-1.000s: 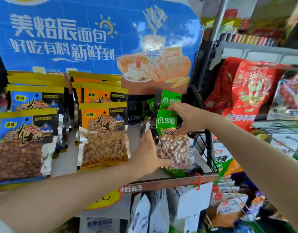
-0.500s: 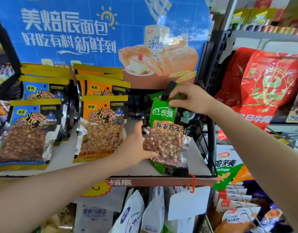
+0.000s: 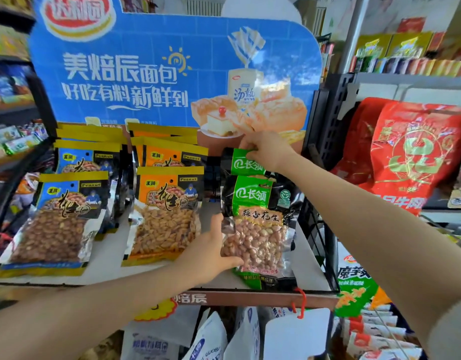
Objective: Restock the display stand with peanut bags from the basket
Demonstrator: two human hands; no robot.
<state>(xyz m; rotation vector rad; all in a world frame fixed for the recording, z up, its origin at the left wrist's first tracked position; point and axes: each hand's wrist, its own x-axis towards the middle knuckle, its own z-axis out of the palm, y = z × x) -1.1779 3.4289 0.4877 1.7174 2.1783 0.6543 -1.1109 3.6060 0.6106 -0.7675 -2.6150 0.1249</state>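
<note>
On the display stand's white shelf, at its right end, a front green-and-black peanut bag leans upright. My left hand grips its lower left edge. A second green peanut bag stands right behind it; my right hand pinches its top edge. Left of these are rows of orange peanut bags and blue peanut bags. The basket is out of view.
A blue bread poster forms the stand's back. A black wire side panel closes the shelf's right end. Red bags hang on the shelving to the right. White bags sit below; a red hook hangs off the shelf front.
The green bags have been stood upright at the shelf's right end. My right hand rose to the top of the rear bag. The camera view tilted upward.
</note>
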